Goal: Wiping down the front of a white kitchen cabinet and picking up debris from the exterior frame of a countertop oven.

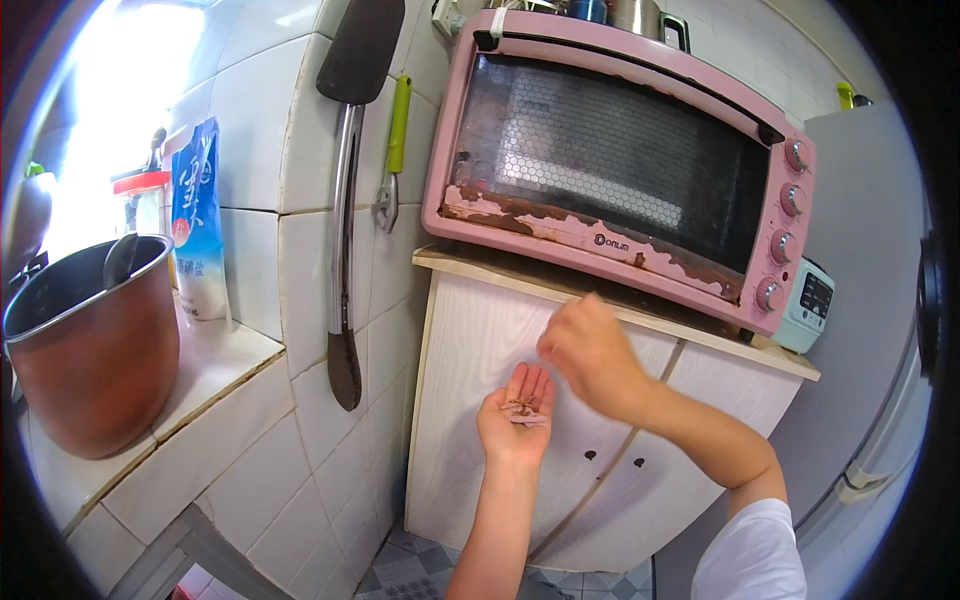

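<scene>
My left hand (517, 427) is held palm up in front of the white cabinet, cupping a small pile of pinkish and brown paint flakes (526, 414). Just above and to the right of those fingers is my right hand (589, 349), slightly blurred with its fingers curled. Whether anything is pinched in it cannot be made out. Beyond both hands sits a pink Donlim toaster oven (622, 165), its glass door closed. Along the door's lower edge the pink paint has peeled away, baring a rusty brown strip (517, 219).
The oven rests on a two-door wooden cabinet (480, 322). A black-bladed spatula (345, 225) and a green-handled peeler (397, 142) hang on the tiled wall. At left, a brown pot (97, 360) and a blue salt pouch (199, 225) stand on a ledge. A grey refrigerator (862, 187) is at right.
</scene>
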{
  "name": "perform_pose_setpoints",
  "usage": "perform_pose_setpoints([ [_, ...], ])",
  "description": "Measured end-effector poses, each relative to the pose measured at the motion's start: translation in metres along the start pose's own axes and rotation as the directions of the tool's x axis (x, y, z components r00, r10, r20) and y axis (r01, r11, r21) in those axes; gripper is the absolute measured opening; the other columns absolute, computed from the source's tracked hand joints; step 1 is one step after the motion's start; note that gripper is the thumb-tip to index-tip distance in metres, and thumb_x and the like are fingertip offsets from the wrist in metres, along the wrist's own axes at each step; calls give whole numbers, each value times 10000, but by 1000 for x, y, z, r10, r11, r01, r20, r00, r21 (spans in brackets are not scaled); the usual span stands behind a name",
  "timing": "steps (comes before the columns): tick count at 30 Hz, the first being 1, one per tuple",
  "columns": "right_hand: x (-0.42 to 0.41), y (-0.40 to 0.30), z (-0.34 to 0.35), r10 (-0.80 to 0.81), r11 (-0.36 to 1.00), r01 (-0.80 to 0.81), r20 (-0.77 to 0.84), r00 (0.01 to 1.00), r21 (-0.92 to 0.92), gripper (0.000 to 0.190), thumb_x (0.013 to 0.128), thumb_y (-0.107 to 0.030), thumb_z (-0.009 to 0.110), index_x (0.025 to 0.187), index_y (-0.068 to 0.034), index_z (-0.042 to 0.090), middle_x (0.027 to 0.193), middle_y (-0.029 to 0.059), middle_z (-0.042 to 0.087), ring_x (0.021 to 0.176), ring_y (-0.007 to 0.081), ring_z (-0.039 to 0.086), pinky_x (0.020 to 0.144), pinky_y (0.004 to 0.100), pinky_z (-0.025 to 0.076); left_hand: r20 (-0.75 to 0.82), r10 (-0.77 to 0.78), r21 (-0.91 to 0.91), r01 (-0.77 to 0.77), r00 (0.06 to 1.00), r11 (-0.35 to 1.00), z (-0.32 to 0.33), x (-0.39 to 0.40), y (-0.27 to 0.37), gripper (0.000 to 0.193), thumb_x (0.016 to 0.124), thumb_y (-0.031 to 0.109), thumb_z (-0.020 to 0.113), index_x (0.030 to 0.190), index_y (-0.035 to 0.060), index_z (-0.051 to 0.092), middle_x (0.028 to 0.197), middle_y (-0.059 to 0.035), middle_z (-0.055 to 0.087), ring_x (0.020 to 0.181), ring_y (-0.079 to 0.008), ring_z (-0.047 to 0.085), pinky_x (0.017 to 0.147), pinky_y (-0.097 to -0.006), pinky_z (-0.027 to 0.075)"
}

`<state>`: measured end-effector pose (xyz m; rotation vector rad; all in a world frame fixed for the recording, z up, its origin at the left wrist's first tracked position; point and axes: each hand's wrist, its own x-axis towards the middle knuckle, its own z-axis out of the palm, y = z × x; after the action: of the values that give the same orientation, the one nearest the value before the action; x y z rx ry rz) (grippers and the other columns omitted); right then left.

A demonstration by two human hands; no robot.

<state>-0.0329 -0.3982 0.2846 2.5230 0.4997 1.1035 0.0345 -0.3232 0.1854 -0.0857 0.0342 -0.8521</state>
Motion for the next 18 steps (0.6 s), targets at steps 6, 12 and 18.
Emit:
perform_pose_setpoints([
  [6,-13,-3,3,66,987,-99,238,969,130,215,706,-40,626,918,-75,633,901,84,604,850,267,546,723,374,405,-137,27,69,-18,990,997,4,0,-9,494,927,175,309,1338,-87,391,1325,-209,454,1252,-306,436,1087,-425,342],
  [12,41,47,-16,-53,930,-104,-409,911,-353,259,705,-42,662,962,-38,635,914,70,572,836,257,532,695,368,392,-9,-27,-20,27,1000,999,-5,3,-5,480,933,165,301,1326,-92,400,1342,-212,445,1282,-308,415,1101,-433,327],
  [18,52,62,-10,-49,915,-145,-460,887,-376,272,686,-39,705,953,-51,657,895,39,562,818,233,520,685,357,374,13,-12,-14,12,1000,1000,-8,6,-3,495,953,183,257,1355,-90,353,1384,-233,389,1314,-338,365,1116,-456,296],
])
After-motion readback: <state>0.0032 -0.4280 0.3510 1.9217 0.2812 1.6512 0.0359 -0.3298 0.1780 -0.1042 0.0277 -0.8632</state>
